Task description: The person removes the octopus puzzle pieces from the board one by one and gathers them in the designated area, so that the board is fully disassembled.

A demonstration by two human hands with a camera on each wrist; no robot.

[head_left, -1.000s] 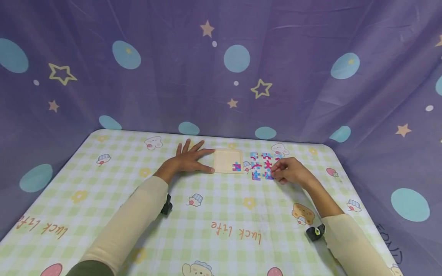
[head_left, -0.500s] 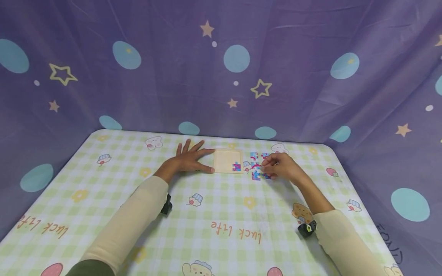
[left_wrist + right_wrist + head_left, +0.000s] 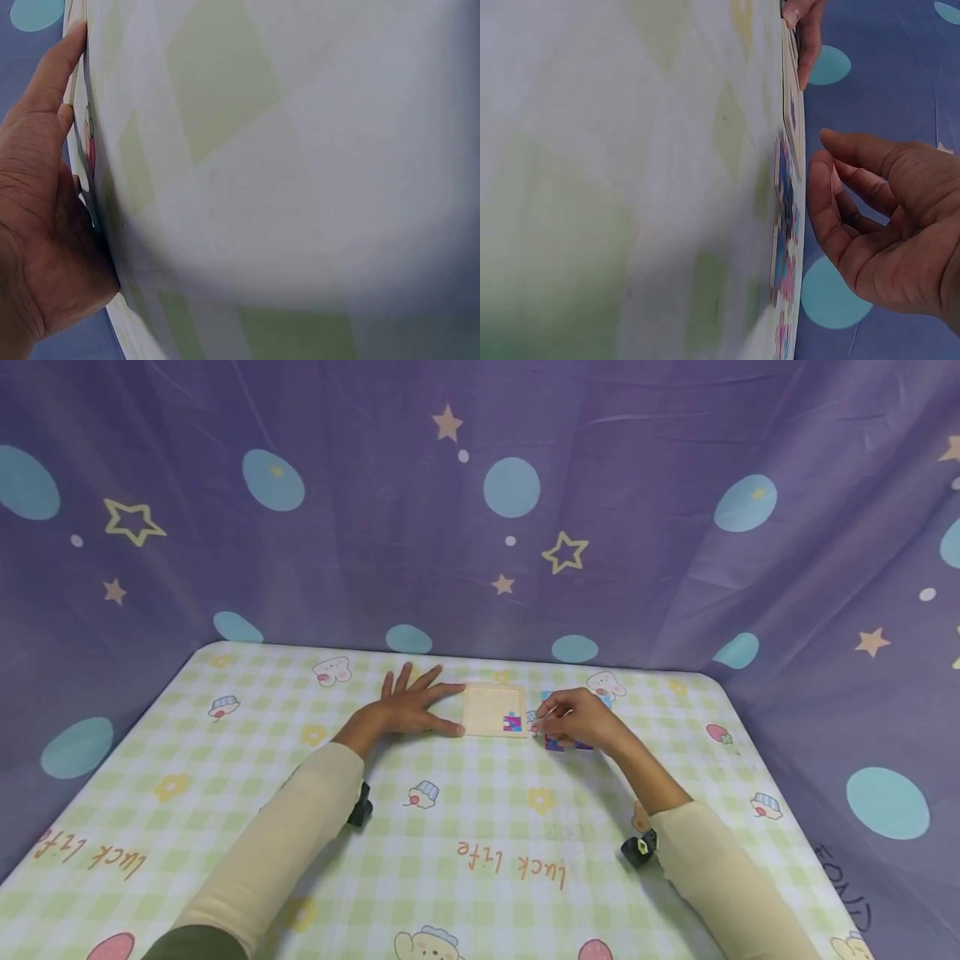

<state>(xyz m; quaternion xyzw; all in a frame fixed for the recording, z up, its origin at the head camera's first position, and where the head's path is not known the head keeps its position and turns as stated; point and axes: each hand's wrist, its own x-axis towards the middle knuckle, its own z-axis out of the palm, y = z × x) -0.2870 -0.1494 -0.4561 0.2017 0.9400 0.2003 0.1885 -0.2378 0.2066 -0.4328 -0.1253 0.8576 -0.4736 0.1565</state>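
Note:
A shallow square wooden puzzle tray (image 3: 483,708) lies near the table's far side, with one pink-blue puzzle piece (image 3: 512,722) in its near right corner. My left hand (image 3: 408,708) spreads its fingers at the tray's left side, thumb and index fingertips touching that edge. Just right of the tray, my right hand (image 3: 581,717) pinches a small puzzle piece between thumb and fingers; only a pale sliver of it shows. Under this hand lie loose puzzle pieces (image 3: 553,745), mostly hidden. The right wrist view shows the pieces (image 3: 782,180) flat below my curled fingers.
A green and white checked cloth (image 3: 480,827) with cartoon prints covers the table. Behind it and at both sides hangs a purple curtain (image 3: 420,527) with stars and blue ovals. Black wrist cameras sit under both sleeves.
My right hand has moved left from the right column of loose pieces, across them, to beside the tray's right edge. The left hand and the tray have stayed put.

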